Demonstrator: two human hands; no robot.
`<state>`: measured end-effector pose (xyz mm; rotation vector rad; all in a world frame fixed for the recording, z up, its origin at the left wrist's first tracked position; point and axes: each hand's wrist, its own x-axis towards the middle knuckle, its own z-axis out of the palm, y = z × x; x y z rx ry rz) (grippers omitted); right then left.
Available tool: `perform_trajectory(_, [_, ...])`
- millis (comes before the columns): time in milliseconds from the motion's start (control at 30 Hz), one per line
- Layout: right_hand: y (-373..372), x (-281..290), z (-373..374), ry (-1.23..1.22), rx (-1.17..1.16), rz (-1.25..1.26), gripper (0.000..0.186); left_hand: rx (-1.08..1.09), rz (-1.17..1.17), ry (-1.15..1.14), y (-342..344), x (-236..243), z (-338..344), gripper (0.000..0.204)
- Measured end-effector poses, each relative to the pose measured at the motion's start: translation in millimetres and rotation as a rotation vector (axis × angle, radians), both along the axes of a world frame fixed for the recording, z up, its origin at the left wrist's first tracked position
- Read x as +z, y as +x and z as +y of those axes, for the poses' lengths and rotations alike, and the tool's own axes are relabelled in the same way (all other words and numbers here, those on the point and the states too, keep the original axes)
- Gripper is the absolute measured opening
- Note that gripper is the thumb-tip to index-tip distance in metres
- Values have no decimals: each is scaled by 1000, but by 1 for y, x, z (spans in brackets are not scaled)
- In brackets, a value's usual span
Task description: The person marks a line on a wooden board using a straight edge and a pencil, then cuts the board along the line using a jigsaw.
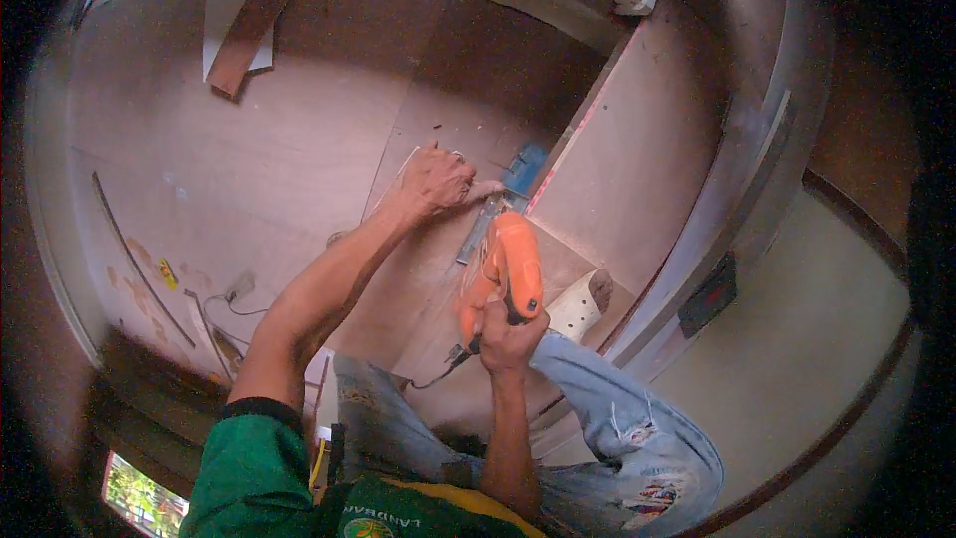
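My right hand (513,334) grips the handle of an orange corded power tool (513,254) that looks like a jigsaw. The tool's front end points away from me, beside a narrow metal piece (476,234). My left hand (438,182) is just ahead and to the left, its fingers curled down and its thumb reaching toward the tool's tip. What lies under those fingers is hidden, though a pale edge (403,167) shows beside them. A blue object (525,169) sits just beyond the thumb, against the wooden edge.
A brown wood offcut (246,40) lies on a white piece at far left. A dark thin strip (139,254), a yellow item (167,273) and a cable (244,312) lie on the left. A perforated pale piece (578,309) is near my knee, and a dark flat object (708,294) at right.
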<state>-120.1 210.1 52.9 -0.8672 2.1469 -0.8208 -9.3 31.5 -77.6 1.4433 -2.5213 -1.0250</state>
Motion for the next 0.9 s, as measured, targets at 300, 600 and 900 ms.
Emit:
perform_trajectory(300, [5, 17, -20, 47, 30, -110, 15, -5, 43, -75, -2, -5, 4, 47])
perform_trajectory(600, [-4, 11, -8, -82, 31, -116, 19, 36, -144, -13, 63, -36, 3, 50])
perform_trajectory(900, [1, 25, -20, -54, -46, -181, 27, 527, -381, -193, 237, 11, 40, 62])
